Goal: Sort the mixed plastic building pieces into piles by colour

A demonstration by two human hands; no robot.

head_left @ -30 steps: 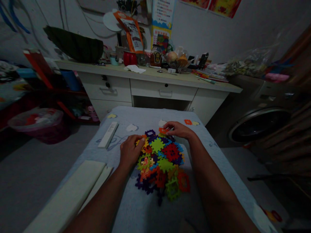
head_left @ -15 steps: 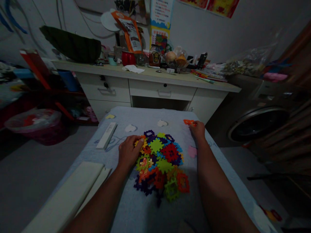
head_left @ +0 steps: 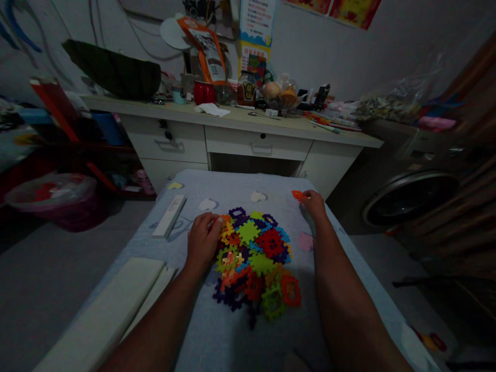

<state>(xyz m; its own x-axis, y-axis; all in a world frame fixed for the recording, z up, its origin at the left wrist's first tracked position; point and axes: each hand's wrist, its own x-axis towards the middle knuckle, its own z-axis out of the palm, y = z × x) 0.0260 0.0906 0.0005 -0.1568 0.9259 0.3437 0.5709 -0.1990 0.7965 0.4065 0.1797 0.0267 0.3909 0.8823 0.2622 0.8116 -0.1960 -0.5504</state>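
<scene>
A heap of toothed plastic interlocking building pieces (head_left: 261, 263) in green, purple, red, orange, blue and yellow lies in the middle of the cloth-covered table (head_left: 232, 341). My left hand (head_left: 202, 240) is at the heap's left edge, thumb and fingers closed together. A small reddish bit shows between them, too dark to name. At the far right of the table, my right hand (head_left: 314, 205) pinches an orange interlocking piece (head_left: 297, 196) by its right side. Whether that piece rests on the cloth or is slightly raised, I cannot tell.
A white narrow box (head_left: 169, 217) lies left of the heap, with a folded pale board or cloth (head_left: 104, 310) nearer me. Beyond the table stands a white desk (head_left: 232, 121) crowded with jars and packets. A washing machine (head_left: 403, 175) is at the right, a lined bin (head_left: 58, 201) at the left.
My left hand has drawn slightly left, away from the yellow and orange pieces. The orange piece in my right hand has tilted a little; that hand has barely moved.
</scene>
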